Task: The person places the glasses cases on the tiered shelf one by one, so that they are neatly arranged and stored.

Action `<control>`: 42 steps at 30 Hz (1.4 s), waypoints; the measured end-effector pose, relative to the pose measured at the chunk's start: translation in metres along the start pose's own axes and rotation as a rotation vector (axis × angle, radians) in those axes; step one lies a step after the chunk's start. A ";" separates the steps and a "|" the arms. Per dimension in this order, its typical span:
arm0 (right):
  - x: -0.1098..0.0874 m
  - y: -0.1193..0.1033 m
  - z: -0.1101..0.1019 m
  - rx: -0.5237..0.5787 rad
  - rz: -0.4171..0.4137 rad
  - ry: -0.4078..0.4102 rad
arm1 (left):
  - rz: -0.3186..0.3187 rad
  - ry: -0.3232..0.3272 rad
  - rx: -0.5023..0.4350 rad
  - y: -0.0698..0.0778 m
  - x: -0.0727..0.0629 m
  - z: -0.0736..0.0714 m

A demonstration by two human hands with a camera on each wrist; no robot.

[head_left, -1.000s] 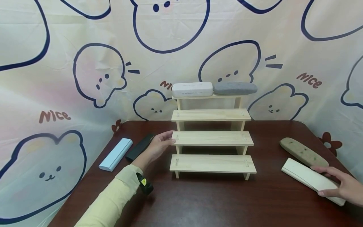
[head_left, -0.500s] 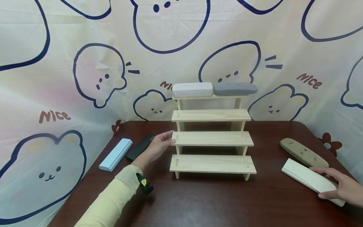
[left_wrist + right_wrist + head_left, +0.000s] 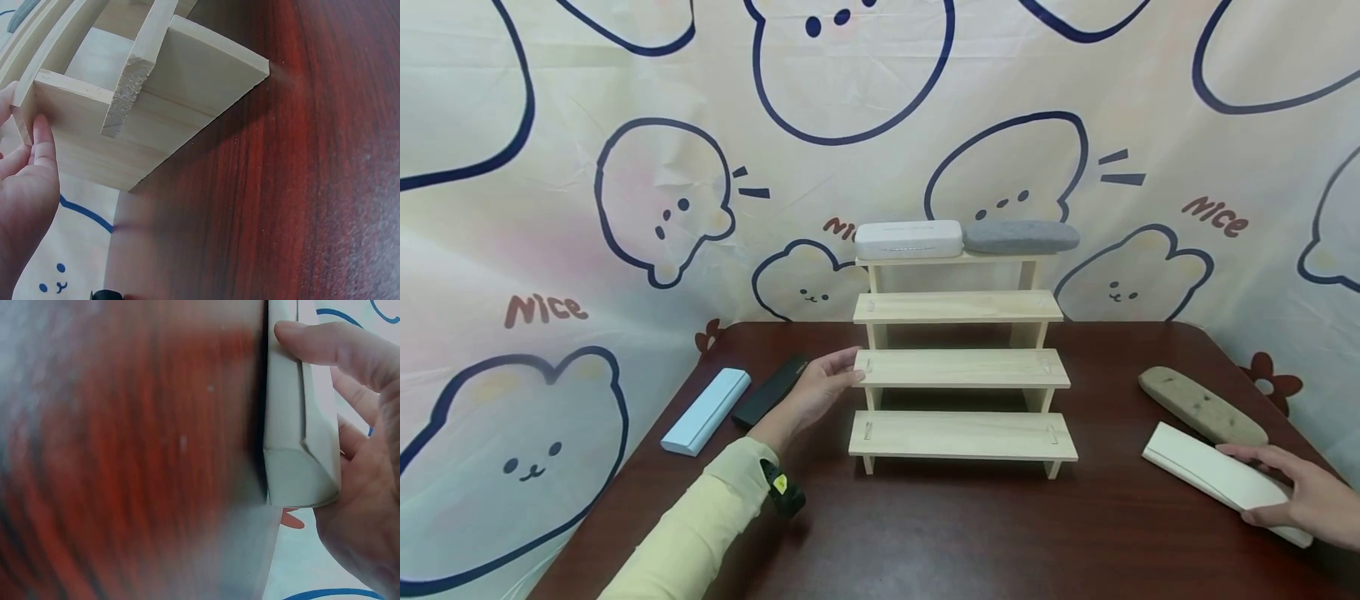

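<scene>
A four-tier wooden display shelf [image 3: 961,368] stands mid-table. My left hand [image 3: 822,385] pinches the left end of its second board from the bottom; in the left wrist view, thumb and fingers [image 3: 42,140] lie on either side of that board end. At the right, my right hand [image 3: 1300,492] grips a white glasses case [image 3: 1213,471] by its near end. The right wrist view has the thumb across one long side of the white case [image 3: 290,419] and the fingers behind it. Beside it lies a mottled olive-beige glasses case [image 3: 1202,405].
On the top tier sit a white case [image 3: 910,240] and a grey felt-like case [image 3: 1021,237], end to end. A light blue case [image 3: 706,412] and a black case [image 3: 769,393] lie left of the shelf, the black one behind my left forearm. A patterned cloth [image 3: 820,183] hangs behind.
</scene>
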State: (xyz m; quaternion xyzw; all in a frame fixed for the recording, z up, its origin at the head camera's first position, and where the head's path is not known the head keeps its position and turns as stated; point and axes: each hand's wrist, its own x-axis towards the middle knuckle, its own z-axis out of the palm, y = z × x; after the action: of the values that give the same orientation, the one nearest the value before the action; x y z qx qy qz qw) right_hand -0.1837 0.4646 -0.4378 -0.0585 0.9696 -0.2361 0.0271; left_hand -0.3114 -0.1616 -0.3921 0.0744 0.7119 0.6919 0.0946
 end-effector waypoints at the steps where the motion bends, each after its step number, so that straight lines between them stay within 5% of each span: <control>1: 0.000 0.000 0.000 0.006 -0.001 -0.002 | -0.001 0.000 0.001 0.000 0.000 0.000; 9: -0.001 -0.003 -0.003 0.029 -0.036 0.007 | 0.001 -0.004 -0.007 0.000 0.000 0.000; 17: 0.002 -0.012 -0.003 0.037 -0.149 0.122 | 0.003 -0.005 0.017 0.001 -0.002 0.000; 36: 0.014 -0.055 -0.035 0.113 -0.208 0.213 | 0.004 -0.005 0.011 0.001 -0.001 0.000; 42: 0.021 -0.070 -0.048 0.052 -0.197 0.235 | 0.005 0.001 0.003 0.002 -0.001 0.000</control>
State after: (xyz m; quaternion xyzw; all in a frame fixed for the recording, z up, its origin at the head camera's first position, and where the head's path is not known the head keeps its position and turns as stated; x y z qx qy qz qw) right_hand -0.2012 0.4222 -0.3636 -0.1246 0.9492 -0.2677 -0.1086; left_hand -0.3101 -0.1614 -0.3904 0.0762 0.7128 0.6911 0.0923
